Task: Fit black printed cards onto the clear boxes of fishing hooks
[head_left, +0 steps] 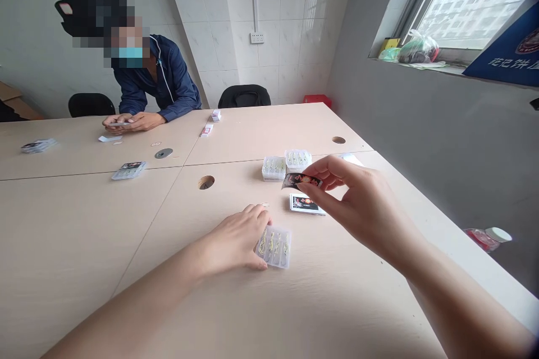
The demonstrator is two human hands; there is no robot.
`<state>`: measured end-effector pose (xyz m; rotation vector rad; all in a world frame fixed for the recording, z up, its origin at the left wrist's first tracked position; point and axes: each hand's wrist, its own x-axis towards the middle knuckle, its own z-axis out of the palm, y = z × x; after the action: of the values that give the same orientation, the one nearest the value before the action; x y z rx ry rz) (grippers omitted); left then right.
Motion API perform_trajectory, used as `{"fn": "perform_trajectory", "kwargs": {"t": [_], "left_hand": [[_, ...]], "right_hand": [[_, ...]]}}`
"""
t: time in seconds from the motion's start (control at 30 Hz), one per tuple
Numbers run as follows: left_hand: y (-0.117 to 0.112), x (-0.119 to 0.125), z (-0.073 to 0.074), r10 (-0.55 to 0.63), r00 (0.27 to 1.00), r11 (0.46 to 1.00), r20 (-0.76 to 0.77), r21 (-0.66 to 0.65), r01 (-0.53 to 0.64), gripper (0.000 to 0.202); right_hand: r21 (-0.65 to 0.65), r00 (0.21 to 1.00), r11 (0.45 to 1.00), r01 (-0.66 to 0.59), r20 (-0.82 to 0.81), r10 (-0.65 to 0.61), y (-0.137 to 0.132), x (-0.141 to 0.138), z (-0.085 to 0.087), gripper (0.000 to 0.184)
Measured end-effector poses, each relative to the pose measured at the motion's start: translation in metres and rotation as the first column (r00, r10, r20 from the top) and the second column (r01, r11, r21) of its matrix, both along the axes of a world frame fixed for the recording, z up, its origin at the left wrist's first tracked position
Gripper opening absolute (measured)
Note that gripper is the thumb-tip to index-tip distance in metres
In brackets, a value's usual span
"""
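Observation:
My left hand (238, 238) rests on the table with its fingers curled around the left edge of a small clear plastic box (275, 247) that holds yellow fish hooks. My right hand (356, 202) is raised a little above the table and pinches a dark printed card (300, 180) between thumb and fingers. Under that card a small stack of similar printed cards (305, 204) lies flat. Two more clear boxes (286, 164) stand side by side just beyond.
Another person in a blue jacket sits at the far left, both hands (132, 121) together on the table. Other small boxes (128, 170) and card stacks (215, 115) lie about. Round cable holes (206, 182) mark the tabletop. A windowsill (415, 56) holds bags.

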<state>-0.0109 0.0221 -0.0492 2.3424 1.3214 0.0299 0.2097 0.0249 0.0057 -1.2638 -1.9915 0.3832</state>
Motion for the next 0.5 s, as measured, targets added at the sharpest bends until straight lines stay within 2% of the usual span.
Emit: {"fn": "perform_trajectory", "kwargs": {"t": [0.13, 0.27, 0.37, 0.5], "left_hand": [[0.002, 0.003, 0.015, 0.012, 0.998, 0.998, 0.064, 0.056, -0.015, 0.038], [0.002, 0.003, 0.030, 0.157, 0.955, 0.972, 0.250, 0.134, -0.195, 0.053], [0.002, 0.000, 0.034, 0.211, 0.883, 0.956, 0.419, 0.098, -0.275, 0.057], [0.003, -0.002, 0.034, 0.262, 0.780, 0.950, 0.569, -0.011, -0.311, 0.063]], "right_hand": [[-0.016, 0.995, 1.000, -0.016, -0.104, 0.015, 0.004, 0.001, -0.003, 0.019], [-0.034, 0.966, 0.998, -0.048, -0.256, 0.038, 0.008, 0.003, -0.003, 0.025], [-0.054, 0.913, 0.992, -0.113, -0.400, 0.082, 0.008, 0.003, -0.003, 0.025], [-0.075, 0.810, 0.969, -0.237, -0.566, 0.154, 0.006, 0.002, -0.003, 0.028]]}}
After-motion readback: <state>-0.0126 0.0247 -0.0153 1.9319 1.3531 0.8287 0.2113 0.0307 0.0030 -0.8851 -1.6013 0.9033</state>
